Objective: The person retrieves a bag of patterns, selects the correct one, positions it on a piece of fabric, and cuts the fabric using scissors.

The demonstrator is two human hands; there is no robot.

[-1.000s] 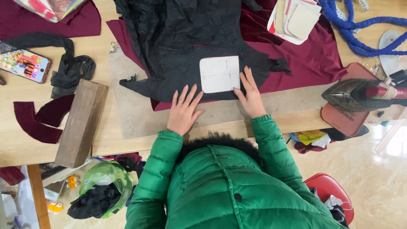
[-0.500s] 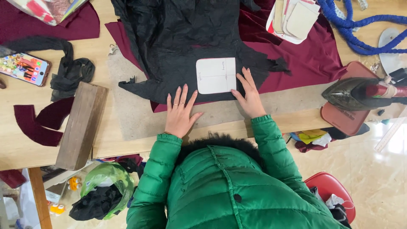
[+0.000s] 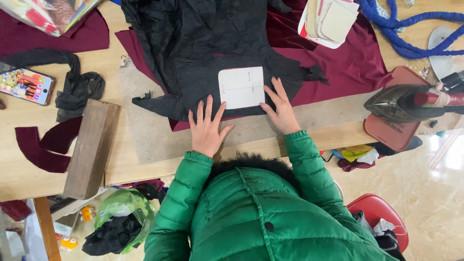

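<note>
A black fabric piece [image 3: 203,43] lies spread over maroon cloth [image 3: 348,67] on a wooden table [image 3: 29,164]. On its lower part rests a white square pattern card [image 3: 240,87]. My left hand [image 3: 208,129] lies flat with fingers spread on the black fabric's lower edge, just below and left of the card. My right hand [image 3: 279,109] lies flat too, its fingertips at the card's lower right corner. Neither hand grips anything.
A dark iron [image 3: 403,102] sits on a reddish stand at the right. A wooden block [image 3: 92,147], maroon scraps [image 3: 41,147], a dark strip [image 3: 77,87] and a phone [image 3: 26,86] lie at the left. Card pieces [image 3: 331,19] and blue cord [image 3: 411,29] are at the back right.
The card has slid slightly left on the black fabric. Both hands stay flat in almost the same places.
</note>
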